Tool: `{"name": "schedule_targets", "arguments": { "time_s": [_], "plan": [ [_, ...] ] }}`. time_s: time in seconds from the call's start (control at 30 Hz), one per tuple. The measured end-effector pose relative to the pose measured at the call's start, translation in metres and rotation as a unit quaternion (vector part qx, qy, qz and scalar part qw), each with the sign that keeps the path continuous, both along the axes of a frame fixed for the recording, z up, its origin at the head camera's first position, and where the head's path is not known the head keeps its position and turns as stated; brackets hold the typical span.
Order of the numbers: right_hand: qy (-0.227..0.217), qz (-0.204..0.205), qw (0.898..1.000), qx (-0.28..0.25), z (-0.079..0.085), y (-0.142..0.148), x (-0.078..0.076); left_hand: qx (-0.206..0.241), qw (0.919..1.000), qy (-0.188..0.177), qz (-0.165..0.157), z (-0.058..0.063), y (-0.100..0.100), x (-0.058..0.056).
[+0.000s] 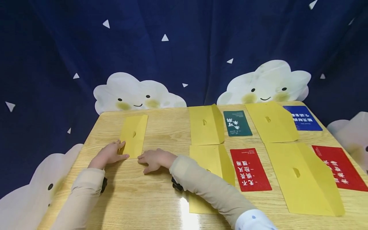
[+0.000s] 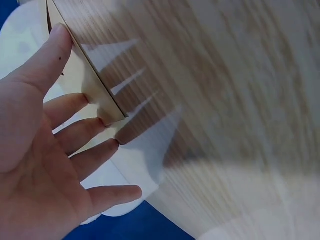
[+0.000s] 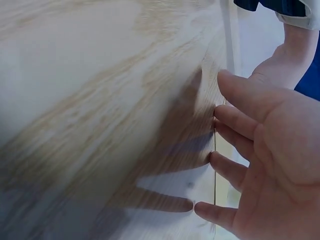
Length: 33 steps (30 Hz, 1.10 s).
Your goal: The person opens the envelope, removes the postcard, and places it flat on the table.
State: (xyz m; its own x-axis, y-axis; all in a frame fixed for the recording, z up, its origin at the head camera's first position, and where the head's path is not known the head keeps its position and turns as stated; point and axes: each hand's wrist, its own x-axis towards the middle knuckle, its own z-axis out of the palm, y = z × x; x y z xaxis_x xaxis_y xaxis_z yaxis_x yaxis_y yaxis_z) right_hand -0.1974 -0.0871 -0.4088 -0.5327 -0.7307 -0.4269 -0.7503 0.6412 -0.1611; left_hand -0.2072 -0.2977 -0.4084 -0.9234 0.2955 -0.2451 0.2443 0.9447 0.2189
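Observation:
A yellow envelope (image 1: pixel 134 134) with its flap folded down lies at the left of the wooden table. At its near left corner is my left hand (image 1: pixel 109 155), the thumb and fingers spread along the edges. The left wrist view shows the thumb (image 2: pixel 61 40) against the envelope's edge (image 2: pixel 90 80), the other fingers extended. My right hand (image 1: pixel 156 159) is at the near right corner, palm down. In the right wrist view, its fingers (image 3: pixel 232 170) are spread, their tips by the envelope's edge. Neither hand grips anything.
On the right lie several yellow envelopes (image 1: pixel 202 123) with open flaps, beside a green card (image 1: pixel 238 124), a red card (image 1: pixel 250 169), a blue card (image 1: pixel 309 118) and another red card (image 1: pixel 342 169). My right forearm (image 1: pixel 210 185) crosses over one envelope. A dark blue curtain (image 1: pixel 184 44) hangs behind.

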Motion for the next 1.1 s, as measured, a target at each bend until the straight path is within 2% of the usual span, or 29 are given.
{"name": "schedule_targets", "arguments": {
  "time_s": [0.43, 0.9, 1.1],
  "plan": [
    [-0.010, -0.003, 1.000, 0.012, 0.005, 0.017, 0.013, -0.018, 0.9998, 0.007, -0.010, 0.002, 0.019, 0.015],
    [0.015, 0.005, 0.999, 0.043, 0.013, 0.036, 0.031, -0.050, 0.9987, 0.008, -0.003, 0.000, 0.041, 0.024],
    [0.019, 0.003, 0.998, 0.055, 0.016, 0.042, 0.039, -0.050, 0.9987, 0.009, -0.005, 0.000, 0.050, 0.032]
  ]
}}
